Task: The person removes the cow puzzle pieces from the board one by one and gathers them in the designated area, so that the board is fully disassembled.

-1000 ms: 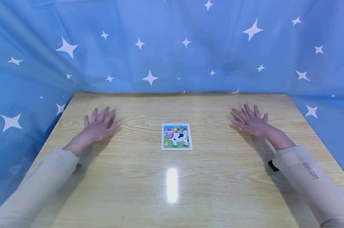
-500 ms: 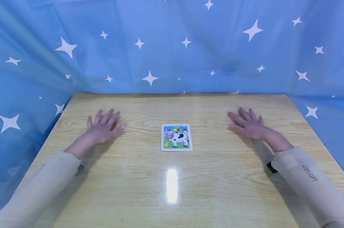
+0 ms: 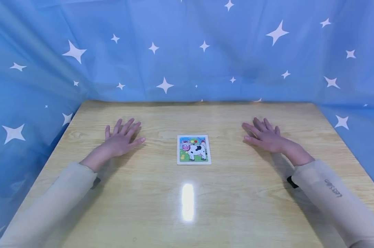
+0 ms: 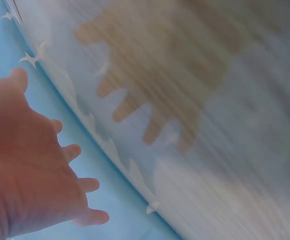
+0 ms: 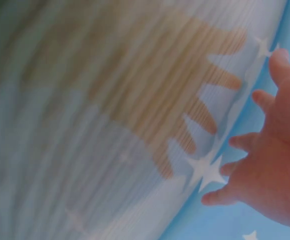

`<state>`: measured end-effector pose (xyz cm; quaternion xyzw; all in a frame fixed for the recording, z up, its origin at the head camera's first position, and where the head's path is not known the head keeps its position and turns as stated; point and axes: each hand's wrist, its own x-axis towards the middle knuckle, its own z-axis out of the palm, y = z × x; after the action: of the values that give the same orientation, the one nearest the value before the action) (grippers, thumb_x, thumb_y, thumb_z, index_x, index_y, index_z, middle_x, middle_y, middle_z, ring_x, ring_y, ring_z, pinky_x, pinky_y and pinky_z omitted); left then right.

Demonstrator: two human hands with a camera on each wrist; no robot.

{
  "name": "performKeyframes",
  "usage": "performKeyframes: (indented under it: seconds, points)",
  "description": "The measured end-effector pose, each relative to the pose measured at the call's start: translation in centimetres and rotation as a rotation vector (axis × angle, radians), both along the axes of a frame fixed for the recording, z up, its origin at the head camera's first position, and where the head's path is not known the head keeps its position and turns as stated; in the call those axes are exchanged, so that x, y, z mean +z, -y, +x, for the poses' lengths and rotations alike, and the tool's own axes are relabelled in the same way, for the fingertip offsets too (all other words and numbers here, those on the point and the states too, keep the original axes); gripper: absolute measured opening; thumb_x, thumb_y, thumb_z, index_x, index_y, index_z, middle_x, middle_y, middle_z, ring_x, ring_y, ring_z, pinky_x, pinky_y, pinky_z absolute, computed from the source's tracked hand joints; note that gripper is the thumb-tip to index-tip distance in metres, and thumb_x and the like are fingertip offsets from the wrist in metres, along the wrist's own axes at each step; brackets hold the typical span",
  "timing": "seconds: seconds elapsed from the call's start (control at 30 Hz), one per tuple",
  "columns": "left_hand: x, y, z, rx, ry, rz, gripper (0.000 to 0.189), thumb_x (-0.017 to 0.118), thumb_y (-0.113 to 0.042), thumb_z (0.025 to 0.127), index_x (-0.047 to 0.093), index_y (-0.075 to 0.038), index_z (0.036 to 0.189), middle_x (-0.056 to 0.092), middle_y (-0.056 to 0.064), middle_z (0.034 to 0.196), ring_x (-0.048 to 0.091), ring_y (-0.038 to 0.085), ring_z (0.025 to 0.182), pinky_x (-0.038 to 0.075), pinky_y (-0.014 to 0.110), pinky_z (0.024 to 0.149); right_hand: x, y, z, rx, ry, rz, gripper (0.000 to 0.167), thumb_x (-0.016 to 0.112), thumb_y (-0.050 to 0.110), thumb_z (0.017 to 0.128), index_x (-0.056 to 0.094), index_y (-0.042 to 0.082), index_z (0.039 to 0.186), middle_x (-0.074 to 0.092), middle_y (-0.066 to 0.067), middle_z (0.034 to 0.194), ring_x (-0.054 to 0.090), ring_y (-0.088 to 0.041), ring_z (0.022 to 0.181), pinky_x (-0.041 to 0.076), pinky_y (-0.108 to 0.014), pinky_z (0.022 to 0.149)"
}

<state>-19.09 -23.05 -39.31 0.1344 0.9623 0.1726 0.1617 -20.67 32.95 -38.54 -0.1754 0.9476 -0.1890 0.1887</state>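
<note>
A small square cow puzzle (image 3: 194,150) with a white border lies flat at the middle of the table. To its left my left hand (image 3: 120,143) hovers palm down with its fingers spread, holding nothing. My right hand (image 3: 268,137) is held the same way on the other side, fingers apart and bare. In the left wrist view the left palm (image 4: 30,170) shows above its reflection on the glossy tabletop. The right wrist view likewise has the right palm (image 5: 274,150) with nothing in it. Both hands are well apart from the puzzle.
The wood-grain table (image 3: 156,193) has a glossy top with a bright lamp reflection (image 3: 188,202) near the front. A blue curtain (image 3: 180,62) with white stars hangs behind the table's back edge and along both sides.
Both hands have drifted inward toward the puzzle, the left hand to the right and the right hand to the left. The puzzle stays where it was on the table.
</note>
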Motion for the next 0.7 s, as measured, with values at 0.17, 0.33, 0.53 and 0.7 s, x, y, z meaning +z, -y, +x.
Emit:
performKeyframes:
  seconds: [0.17, 0.33, 0.53, 0.7]
  points:
    - [0.0, -1.2, -0.2, -0.018, 0.007, -0.012, 0.097, 0.04, -0.076, 0.109, 0.011, -0.014, 0.178, -0.005, 0.015, 0.185, -0.02, 0.052, 0.164, -0.019, 0.078, 0.12, 0.8, 1.2, 0.1, 0.018, -0.003, 0.048, 0.076, 0.047, 0.051, 0.117, 0.02, 0.01, 0.175, -0.003, -0.039, 0.177, -0.014, -0.069, 0.157, -0.007, -0.091, 0.112]
    - [0.0, -2.3, -0.1, -0.04, 0.017, -0.029, 0.098, 0.038, -0.078, 0.109, 0.01, -0.014, 0.178, -0.005, 0.015, 0.185, -0.019, 0.052, 0.164, -0.019, 0.077, 0.12, 0.7, 1.7, 0.3, 0.037, -0.014, 0.037, 0.073, 0.049, 0.047, 0.117, 0.022, 0.01, 0.174, -0.002, -0.039, 0.177, -0.013, -0.069, 0.158, -0.006, -0.091, 0.113]
    - [0.1, -3.1, 0.0, -0.061, 0.02, -0.034, 0.094, 0.041, -0.072, 0.111, 0.01, -0.014, 0.178, -0.005, 0.014, 0.185, -0.019, 0.051, 0.165, -0.017, 0.077, 0.121, 0.8, 2.6, 0.4, 0.056, -0.007, 0.004, 0.072, 0.049, 0.047, 0.117, 0.025, 0.01, 0.174, -0.002, -0.037, 0.178, -0.014, -0.066, 0.159, -0.006, -0.09, 0.114]
    - [0.2, -3.8, 0.3, -0.072, 0.017, -0.031, 0.088, 0.046, -0.063, 0.113, 0.011, -0.014, 0.178, -0.004, 0.013, 0.185, -0.018, 0.05, 0.165, -0.015, 0.078, 0.122, 0.8, 3.8, 0.3, 0.081, 0.0, -0.008, 0.073, 0.05, 0.048, 0.117, 0.025, 0.01, 0.174, -0.002, -0.037, 0.178, -0.014, -0.065, 0.16, -0.006, -0.089, 0.115]
